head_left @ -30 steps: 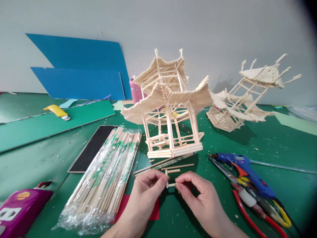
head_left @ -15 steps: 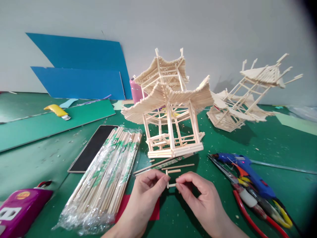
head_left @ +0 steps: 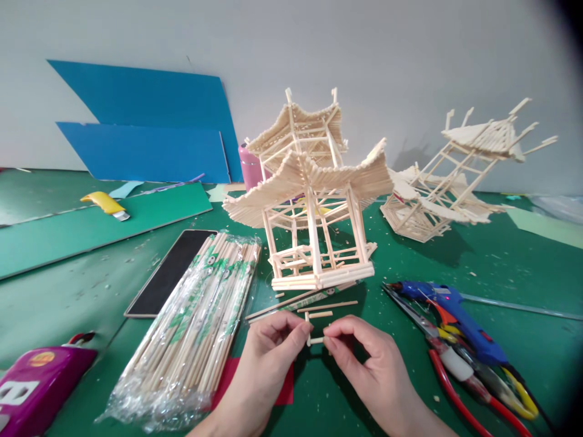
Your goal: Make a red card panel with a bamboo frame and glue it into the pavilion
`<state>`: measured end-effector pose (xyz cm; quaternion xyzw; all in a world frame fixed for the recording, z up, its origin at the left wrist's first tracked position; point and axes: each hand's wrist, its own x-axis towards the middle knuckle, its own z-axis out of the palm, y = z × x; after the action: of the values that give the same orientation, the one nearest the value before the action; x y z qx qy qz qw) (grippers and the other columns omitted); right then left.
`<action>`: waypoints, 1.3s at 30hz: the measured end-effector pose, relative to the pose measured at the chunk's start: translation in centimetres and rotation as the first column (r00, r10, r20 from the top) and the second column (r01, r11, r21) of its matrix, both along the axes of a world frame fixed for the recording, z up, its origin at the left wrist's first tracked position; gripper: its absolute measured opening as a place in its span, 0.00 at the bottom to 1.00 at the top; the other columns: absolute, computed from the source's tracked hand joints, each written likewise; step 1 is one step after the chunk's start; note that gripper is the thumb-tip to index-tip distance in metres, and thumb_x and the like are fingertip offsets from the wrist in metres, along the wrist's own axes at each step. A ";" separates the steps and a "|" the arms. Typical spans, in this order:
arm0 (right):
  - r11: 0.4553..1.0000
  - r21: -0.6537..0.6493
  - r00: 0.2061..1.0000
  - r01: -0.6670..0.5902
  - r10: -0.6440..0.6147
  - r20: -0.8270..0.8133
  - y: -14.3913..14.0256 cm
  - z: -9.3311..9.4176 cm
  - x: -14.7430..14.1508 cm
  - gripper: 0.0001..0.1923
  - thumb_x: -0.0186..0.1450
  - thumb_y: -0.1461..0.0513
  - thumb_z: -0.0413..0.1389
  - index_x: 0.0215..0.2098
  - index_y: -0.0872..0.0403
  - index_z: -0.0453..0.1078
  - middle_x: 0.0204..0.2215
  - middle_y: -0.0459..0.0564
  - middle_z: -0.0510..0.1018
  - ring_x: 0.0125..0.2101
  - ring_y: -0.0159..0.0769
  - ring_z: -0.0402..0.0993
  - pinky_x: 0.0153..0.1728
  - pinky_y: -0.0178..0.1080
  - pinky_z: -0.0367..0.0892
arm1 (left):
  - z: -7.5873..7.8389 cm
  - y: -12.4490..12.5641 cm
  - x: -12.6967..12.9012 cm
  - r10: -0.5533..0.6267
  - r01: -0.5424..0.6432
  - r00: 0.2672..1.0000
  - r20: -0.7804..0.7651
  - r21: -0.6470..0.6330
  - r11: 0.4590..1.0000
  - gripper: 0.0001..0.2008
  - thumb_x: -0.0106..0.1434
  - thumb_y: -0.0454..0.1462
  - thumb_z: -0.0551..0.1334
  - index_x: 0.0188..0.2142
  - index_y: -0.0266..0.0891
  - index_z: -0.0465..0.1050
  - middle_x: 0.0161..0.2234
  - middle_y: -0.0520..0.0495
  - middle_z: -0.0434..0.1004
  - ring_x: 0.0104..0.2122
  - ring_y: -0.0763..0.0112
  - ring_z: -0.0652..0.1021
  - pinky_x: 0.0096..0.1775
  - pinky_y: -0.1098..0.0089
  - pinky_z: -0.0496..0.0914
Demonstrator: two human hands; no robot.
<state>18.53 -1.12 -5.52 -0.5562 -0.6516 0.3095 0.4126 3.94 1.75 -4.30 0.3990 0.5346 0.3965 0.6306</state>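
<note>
My left hand [head_left: 266, 358] pinches an upright short wooden stick [head_left: 307, 326] between thumb and fingers. My right hand [head_left: 364, 358] pinches a second short stick [head_left: 317, 340] lying crosswise, its end touching the upright one. Both hands hover low over the green mat [head_left: 501, 285] at the front middle. Just behind them stands a two-tier pagoda model [head_left: 314, 200] built of sticks, with a few loose cut sticks [head_left: 319, 306] at its base.
A plastic-wrapped bundle of chopsticks [head_left: 195, 328] lies left of my hands, beside a black slab [head_left: 168, 273]. A blue glue gun [head_left: 450, 315] and red-handled pliers [head_left: 455, 370] lie to the right. A second, tilted stick model [head_left: 455, 176] sits at back right. Blue boards [head_left: 146, 127] lean on the wall.
</note>
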 end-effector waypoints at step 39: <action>1.000 -0.018 1.000 -0.005 0.004 -0.031 0.0 0.1 0.1 0.04 0.61 0.63 0.52 0.30 0.51 0.69 0.25 0.43 0.75 0.26 0.29 0.70 0.27 0.30 0.64 | -0.4 0.0 -0.1 -0.013 0.013 1.000 0.023 0.019 1.000 0.09 0.52 0.38 0.64 0.20 0.35 0.71 0.16 0.56 0.62 0.17 0.81 0.59 0.18 0.79 0.53</action>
<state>18.61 -1.16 -5.45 -0.5536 -0.6437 0.3245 0.4170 3.85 1.74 -4.66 0.4038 0.5208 0.4023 0.6355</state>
